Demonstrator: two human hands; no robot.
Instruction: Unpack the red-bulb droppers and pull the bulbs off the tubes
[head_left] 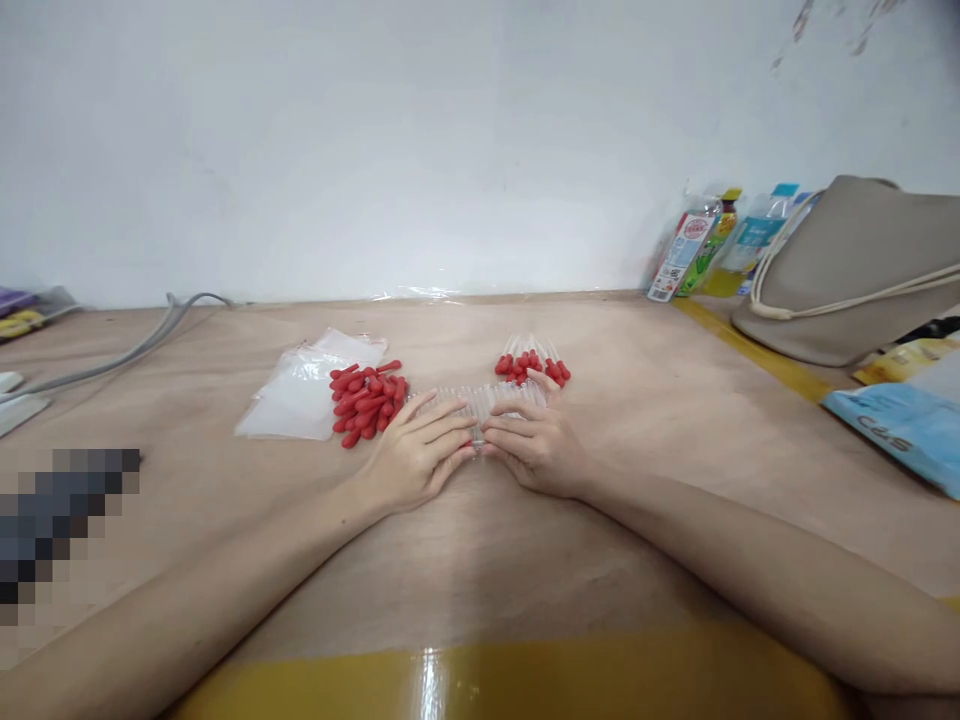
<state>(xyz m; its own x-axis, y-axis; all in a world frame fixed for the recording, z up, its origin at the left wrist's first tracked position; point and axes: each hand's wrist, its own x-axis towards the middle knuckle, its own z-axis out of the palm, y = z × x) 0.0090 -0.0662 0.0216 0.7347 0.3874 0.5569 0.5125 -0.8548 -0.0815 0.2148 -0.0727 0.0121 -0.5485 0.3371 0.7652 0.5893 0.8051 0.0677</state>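
Note:
Fingertips nearly meeting, my left hand [420,450] and my right hand [544,445] are both closed at the near edge of a row of thin clear tubes [474,400]. A bit of red shows at the left fingertips, seemingly a red rubber bulb mostly hidden by the fingers. Between the two hands a clear tube end shows, which the right fingertips pinch. Left of the row lies a pile of red rubber bulbs [367,402]. Behind my right hand is a bunch of droppers [531,362], clear tubes with red bulbs towards me.
Clear plastic bags [300,390] lie beside the bulb pile. A grey cable [142,345] runs along the left. Bottles and a carton [679,255], a grey-brown bag [855,270] and a blue packet [892,430] stand or lie at right. Yellow tape [525,675] covers the near table edge.

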